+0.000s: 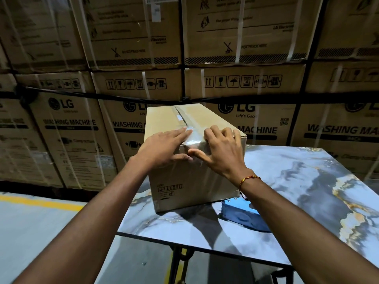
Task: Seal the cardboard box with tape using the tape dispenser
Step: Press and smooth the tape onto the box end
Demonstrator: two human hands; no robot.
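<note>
A closed brown cardboard box (192, 181) stands on a marbled blue table (297, 181). Clear shiny tape (185, 121) runs along the seam on its top and folds over the near top edge onto the front face. My left hand (164, 148) lies flat on the near top edge, fingers spread over the tape. My right hand (220, 149) rests on the same corner, fingers curled on the top and thumb pressed on the front face. Neither hand holds anything. The blue tape dispenser (244, 216) lies on the table near the box, partly hidden under my right forearm.
A wall of stacked, strapped washing-machine cartons (246, 78) rises right behind the table. The table's near edge (205, 248) rests on a black metal frame. Grey floor with a yellow line (41, 201) lies to the left.
</note>
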